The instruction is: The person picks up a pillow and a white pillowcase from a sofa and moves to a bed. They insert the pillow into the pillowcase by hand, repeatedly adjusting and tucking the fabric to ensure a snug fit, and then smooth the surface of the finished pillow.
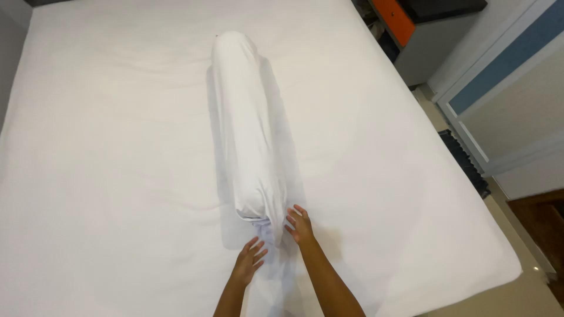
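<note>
Right now, these are the relations you are working with:

Bolster position: the long white bolster (247, 126) is lying on the white bed sheet (106, 152), roughly down the middle of the bed, with its near end just ahead of your hands.

Long axis: it is running away from you, from the near end by your fingers up toward the far side of the bed, leaning slightly left as it goes.

Near end: the cover is bunching into a loose gathered tail (271, 232) where the roll stops, and that tail is lying between your two hands.

Left hand: your left hand (249, 261) is resting flat on the sheet with fingers spread, just short of the gathered end and a little to its left; it is gripping nothing.

Right hand: your right hand (301, 226) is sitting farther forward, fingers open and splayed, fingertips touching the right side of the gathered fabric; it is not pinching or closing on it.

Nearer hand: your right hand is the closer one to the bolster, already in contact; your left is near but looks just apart from the fabric.

Direction from grip: the bulk of the bolster is lying straight ahead and slightly left of both hands.

Surroundings: a grey cabinet with an orange panel (405, 29) is standing off the far right corner of the bed, well apart from your hands.
</note>
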